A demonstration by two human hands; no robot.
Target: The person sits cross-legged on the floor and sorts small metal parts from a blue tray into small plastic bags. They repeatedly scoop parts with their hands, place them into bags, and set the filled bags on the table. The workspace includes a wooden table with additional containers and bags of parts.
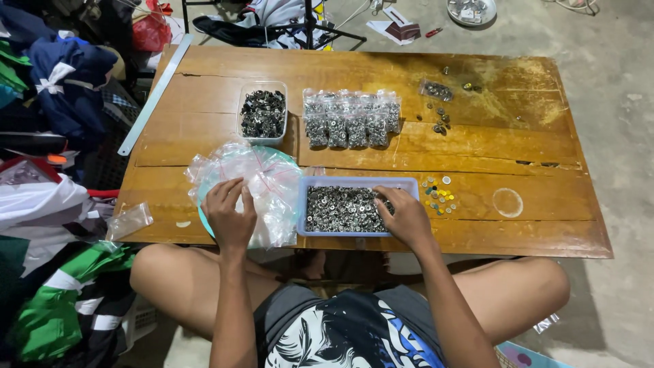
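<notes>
Low wooden table (477,146) carries two trays (262,112) of fasteners, filled bags (351,119), loose bags (262,180)
</notes>
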